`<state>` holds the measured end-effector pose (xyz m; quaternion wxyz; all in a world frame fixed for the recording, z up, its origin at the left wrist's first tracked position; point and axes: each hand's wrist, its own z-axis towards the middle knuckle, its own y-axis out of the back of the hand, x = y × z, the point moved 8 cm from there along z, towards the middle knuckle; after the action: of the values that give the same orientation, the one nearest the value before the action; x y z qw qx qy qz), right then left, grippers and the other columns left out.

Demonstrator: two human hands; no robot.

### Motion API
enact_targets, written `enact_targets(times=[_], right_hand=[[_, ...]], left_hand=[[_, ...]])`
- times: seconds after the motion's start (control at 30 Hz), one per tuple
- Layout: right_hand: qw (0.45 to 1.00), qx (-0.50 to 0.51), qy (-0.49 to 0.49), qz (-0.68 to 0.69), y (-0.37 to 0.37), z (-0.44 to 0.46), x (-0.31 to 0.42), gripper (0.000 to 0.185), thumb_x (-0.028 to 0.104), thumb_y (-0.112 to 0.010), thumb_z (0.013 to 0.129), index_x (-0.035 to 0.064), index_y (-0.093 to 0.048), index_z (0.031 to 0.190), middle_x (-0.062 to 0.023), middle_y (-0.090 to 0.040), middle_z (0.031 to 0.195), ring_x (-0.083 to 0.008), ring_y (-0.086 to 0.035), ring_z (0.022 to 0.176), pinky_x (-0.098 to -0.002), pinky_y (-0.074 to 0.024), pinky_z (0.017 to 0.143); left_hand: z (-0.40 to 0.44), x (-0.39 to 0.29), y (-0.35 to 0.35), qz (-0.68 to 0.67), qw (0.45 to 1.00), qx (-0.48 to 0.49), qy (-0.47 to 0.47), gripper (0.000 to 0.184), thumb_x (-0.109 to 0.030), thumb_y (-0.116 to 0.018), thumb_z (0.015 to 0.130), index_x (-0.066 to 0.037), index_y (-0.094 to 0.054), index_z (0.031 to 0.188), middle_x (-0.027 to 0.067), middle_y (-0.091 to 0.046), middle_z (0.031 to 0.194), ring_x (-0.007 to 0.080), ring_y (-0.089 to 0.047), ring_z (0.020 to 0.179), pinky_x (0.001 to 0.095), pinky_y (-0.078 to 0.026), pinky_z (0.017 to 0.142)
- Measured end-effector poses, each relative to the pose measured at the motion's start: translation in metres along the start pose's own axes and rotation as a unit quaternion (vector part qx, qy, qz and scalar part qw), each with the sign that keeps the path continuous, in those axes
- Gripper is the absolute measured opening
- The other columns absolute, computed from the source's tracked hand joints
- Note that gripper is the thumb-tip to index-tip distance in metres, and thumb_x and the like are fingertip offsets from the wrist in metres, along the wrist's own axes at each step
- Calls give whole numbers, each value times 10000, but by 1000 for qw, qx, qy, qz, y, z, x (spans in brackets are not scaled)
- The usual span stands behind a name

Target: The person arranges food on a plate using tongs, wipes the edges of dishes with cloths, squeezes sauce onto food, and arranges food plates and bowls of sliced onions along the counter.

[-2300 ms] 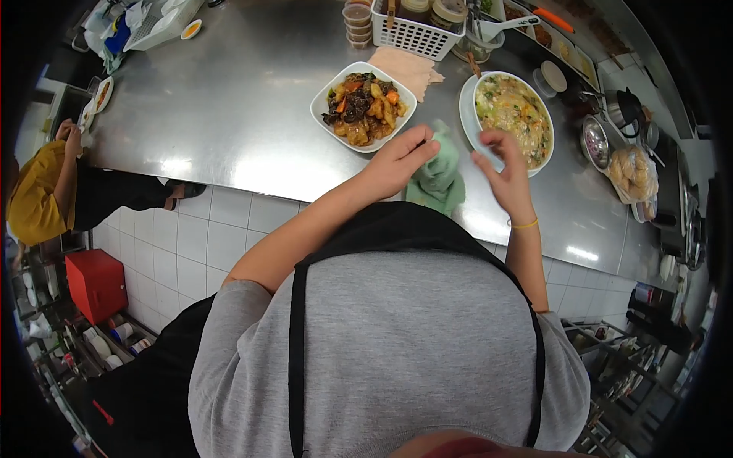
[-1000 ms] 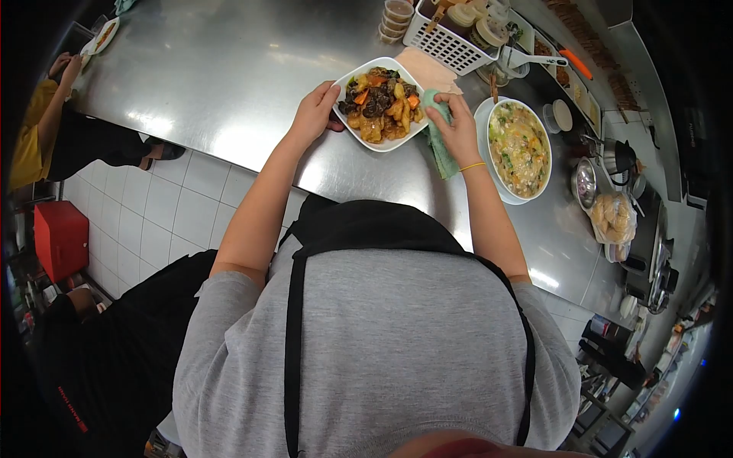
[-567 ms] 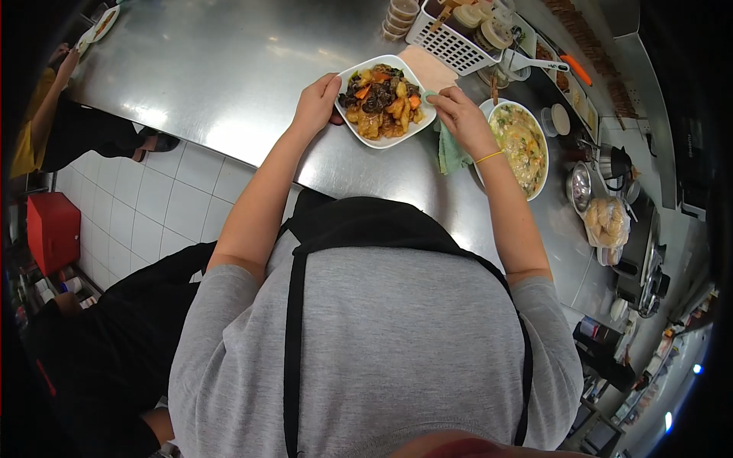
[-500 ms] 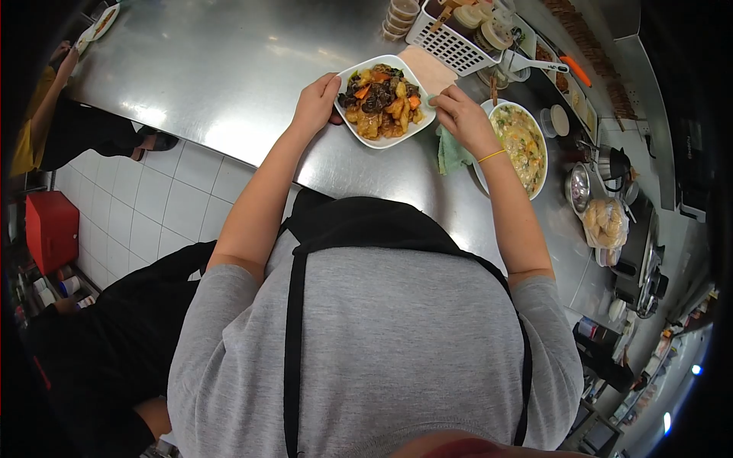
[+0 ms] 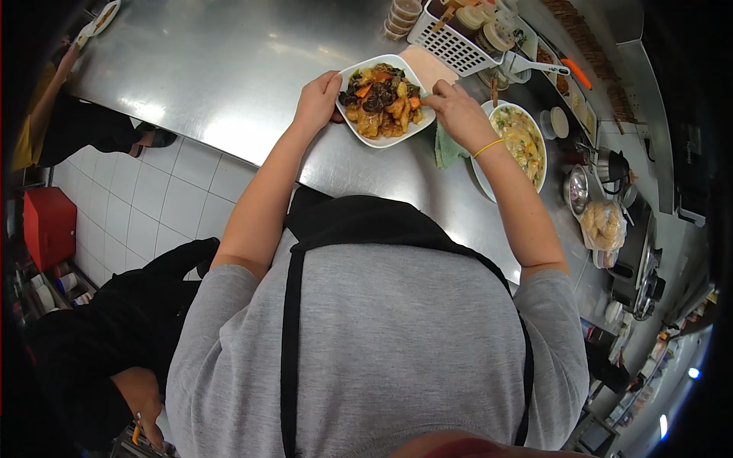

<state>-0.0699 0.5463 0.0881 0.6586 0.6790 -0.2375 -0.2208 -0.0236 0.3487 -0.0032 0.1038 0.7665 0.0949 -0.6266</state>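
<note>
A white square plate (image 5: 385, 141) of stir-fried food with dark mushroom and orange pieces is near the counter's front edge. Its left rim is gripped by my left hand (image 5: 317, 103), thumb on top. At the right rim, my right hand (image 5: 460, 114) has its fingers pressed together on a green cloth (image 5: 449, 150), which hangs below the hand; the part between the fingers is mostly hidden. To the right, a white oval bowl (image 5: 523, 141) of yellowish food sits on a white plate, partly behind my right wrist.
Behind are a pinkish cloth (image 5: 427, 67), a white basket (image 5: 454, 47) of jars and stacked small tubs (image 5: 402, 19). A metal bowl (image 5: 576, 189) and a bagged item (image 5: 603, 225) stand at right. One person (image 5: 46, 114) is at far left, another (image 5: 122, 328) at lower left.
My left hand has taken hold of the square plate, now slightly farther right in view. My right hand has moved from above the oval bowl to the square plate's rim with the green cloth.
</note>
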Motion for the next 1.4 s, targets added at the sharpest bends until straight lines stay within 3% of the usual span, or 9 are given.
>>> enact_targets(times=[0.23, 0.3, 0.33, 0.4, 0.53, 0.63, 1.03, 1.3, 1.4], right_hand=[[988, 86, -2, 132, -7, -8, 2, 191, 58, -501, 782, 89, -622, 927, -82, -486, 906, -233, -500, 886, -333, -421, 796], [962, 123, 25, 244, -11, -9, -3, 170, 51, -514, 792, 61, -613, 931, -88, -475, 890, -227, -493, 871, -321, -406, 796], [966, 85, 0, 244, -5, -8, -12, 166, 50, -514, 800, 59, -612, 932, -82, -470, 879, -220, -492, 861, -313, -404, 789], [971, 18, -6, 238, 3, -7, -14, 153, 63, -521, 778, 51, -618, 896, -100, -482, 870, -251, -508, 878, -337, -425, 780], [993, -10, 21, 112, 2, -7, 6, 158, 65, -513, 770, 57, -615, 889, -101, -490, 882, -257, -514, 876, -355, -435, 773], [999, 30, -20, 16, 0, -15, 21, 160, 64, -488, 765, 56, -607, 873, -101, -497, 903, -268, -515, 880, -371, -446, 765], [967, -78, -76, 229, -2, -39, 71, 133, 51, -485, 790, -3, -567, 880, -143, -484, 860, -307, -521, 835, -374, -433, 739], [950, -54, -76, 297, -6, -37, 85, 142, 69, -476, 813, -23, -568, 871, -147, -484, 855, -309, -521, 818, -366, -428, 734], [933, -37, -56, 353, -13, -36, 81, 149, 71, -474, 816, -23, -573, 876, -149, -489, 861, -312, -522, 811, -361, -426, 740]], left_hand=[[3, 0, 2, 48, 999, -21, -6, 342, -237, -406, 906, 30, -555, 1058, 120, -602, 729, 156, -577, 482, 262, -479, 427], [6, -15, 4, 214, 945, -79, -236, 341, -238, -409, 903, 29, -557, 1056, 148, -616, 755, 181, -600, 529, 279, -495, 475], [-2, -30, 4, 214, 945, -79, -235, 341, -238, -409, 903, 29, -557, 1056, 148, -616, 755, 181, -600, 529, 279, -495, 475], [-6, -19, 0, 106, 994, 4, 7, 344, -246, -410, 900, 21, -560, 1056, 179, -629, 826, 250, -627, 662, 325, -503, 609], [-2, -11, 1, 132, 991, -20, -14, 342, -248, -406, 897, 15, -566, 1046, 208, -620, 881, 324, -609, 794, 369, -467, 730], [2, -12, 0, 180, 979, -50, -82, 355, -280, -415, 906, 3, -561, 1064, 164, -624, 807, 220, -608, 682, 300, -472, 652], [-5, -14, 0, 167, 978, -88, -89, 332, -227, -383, 895, 25, -581, 982, 236, -601, 877, 363, -578, 838, 389, -437, 757], [-5, 26, -5, 71, 993, -72, -68, 349, -260, -399, 923, 20, -518, 1093, 92, -562, 797, 150, -584, 618, 257, -501, 452], [-16, 24, -8, 37, 994, -83, -62, 346, -233, -385, 911, 42, -543, 1050, 196, -554, 911, 285, -581, 761, 344, -483, 640]])
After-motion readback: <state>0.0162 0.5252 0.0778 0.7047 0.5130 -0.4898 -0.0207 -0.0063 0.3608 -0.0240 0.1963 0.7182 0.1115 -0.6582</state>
